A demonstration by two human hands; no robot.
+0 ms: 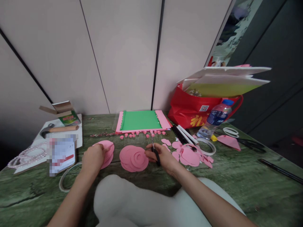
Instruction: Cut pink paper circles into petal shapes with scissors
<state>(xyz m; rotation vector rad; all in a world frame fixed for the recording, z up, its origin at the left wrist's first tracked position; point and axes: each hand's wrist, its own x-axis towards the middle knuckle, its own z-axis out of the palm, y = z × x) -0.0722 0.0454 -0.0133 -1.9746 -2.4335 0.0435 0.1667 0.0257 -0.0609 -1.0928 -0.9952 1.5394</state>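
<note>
My right hand [164,157] is closed around a pair of small scissors [155,153] with black handles, their blades pointing away from me. Its fingertips are at the right edge of a pile of overlapping pink paper circles [127,157], where a smaller circle with a ring-like line lies on top. To the left, my left hand [93,157] has its fingers curled and pinches a pink paper circle [109,153] over a second small pile. Part of that pile is hidden by the hand. Small pink paper rosebuds [133,135] sit in a row beyond both piles.
Green card on pink sheets [141,119] lies at the back. Pink scraps [189,156], markers [187,134] and a tape roll [205,146] lie right, before a bottle [216,118] and red bag [182,110]. Left are a phone [62,154], hammer [60,128] and another roll [62,181].
</note>
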